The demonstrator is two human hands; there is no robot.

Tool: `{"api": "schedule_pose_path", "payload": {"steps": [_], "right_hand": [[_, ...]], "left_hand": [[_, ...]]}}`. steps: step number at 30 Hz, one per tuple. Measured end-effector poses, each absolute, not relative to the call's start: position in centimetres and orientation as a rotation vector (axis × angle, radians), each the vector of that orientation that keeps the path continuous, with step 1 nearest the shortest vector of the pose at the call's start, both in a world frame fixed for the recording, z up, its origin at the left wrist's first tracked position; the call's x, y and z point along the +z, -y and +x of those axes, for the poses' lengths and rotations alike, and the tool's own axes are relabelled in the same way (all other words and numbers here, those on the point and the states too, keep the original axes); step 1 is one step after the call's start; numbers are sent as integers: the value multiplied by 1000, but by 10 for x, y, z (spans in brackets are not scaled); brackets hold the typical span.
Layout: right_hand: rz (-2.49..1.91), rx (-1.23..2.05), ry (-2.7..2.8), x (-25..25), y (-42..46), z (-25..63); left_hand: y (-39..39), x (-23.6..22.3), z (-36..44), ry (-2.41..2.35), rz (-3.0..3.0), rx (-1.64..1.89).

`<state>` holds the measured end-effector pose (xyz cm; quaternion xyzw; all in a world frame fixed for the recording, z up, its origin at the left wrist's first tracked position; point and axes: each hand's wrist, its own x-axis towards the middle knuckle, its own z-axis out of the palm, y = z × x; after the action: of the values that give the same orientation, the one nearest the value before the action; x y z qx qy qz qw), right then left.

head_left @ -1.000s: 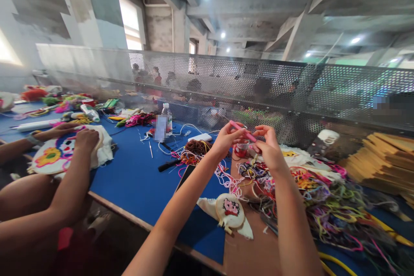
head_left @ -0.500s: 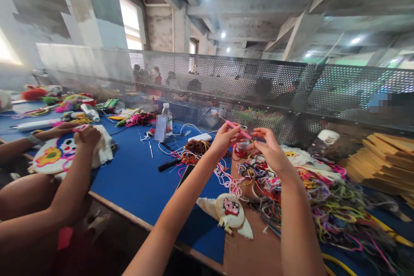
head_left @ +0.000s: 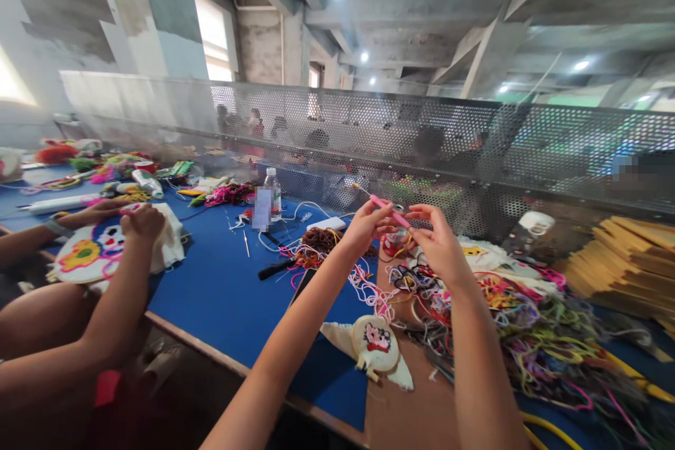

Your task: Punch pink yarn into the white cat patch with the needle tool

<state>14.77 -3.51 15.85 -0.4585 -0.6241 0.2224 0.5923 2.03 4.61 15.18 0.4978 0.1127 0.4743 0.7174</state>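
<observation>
My left hand (head_left: 365, 226) is closed around a pink punch needle (head_left: 382, 203), lifted above the table. Its thin metal shaft points up and to the left, with a bit of yellow yarn at the tip. At the handle's lower end, my right hand (head_left: 436, 238) pinches with thumb and finger, and yellow yarn shows close by; whether the fingers grip handle or yarn is hard to make out. Below my arms lies a small embroidery hoop (head_left: 375, 343) with cream cloth and a pink, black and red stitched figure.
Tangled yarn (head_left: 527, 323) heaps up on the right, before stacked brown cardboard (head_left: 622, 267). A water bottle (head_left: 271, 190) and brown yarn (head_left: 316, 246) stand mid-table. At left, a co-worker's hands (head_left: 142, 221) hold a larger stitched hoop (head_left: 68, 264). A perforated metal screen (head_left: 337, 119) runs behind.
The yellow yarn at the needle tip shows more clearly now. My right hand has shifted slightly at the handle's lower end. The hoop on the table has not moved.
</observation>
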Motion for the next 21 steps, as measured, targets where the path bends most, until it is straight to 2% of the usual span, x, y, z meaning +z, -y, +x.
{"api": "schedule_pose_path", "payload": {"steps": [6, 21], "right_hand": [[-1073, 464, 1433, 157, 32, 146], [-1190, 583, 1450, 154, 35, 147]], "left_hand": [[-43, 148, 25, -147, 1236, 921], [-48, 155, 11, -233, 1366, 1059]]}}
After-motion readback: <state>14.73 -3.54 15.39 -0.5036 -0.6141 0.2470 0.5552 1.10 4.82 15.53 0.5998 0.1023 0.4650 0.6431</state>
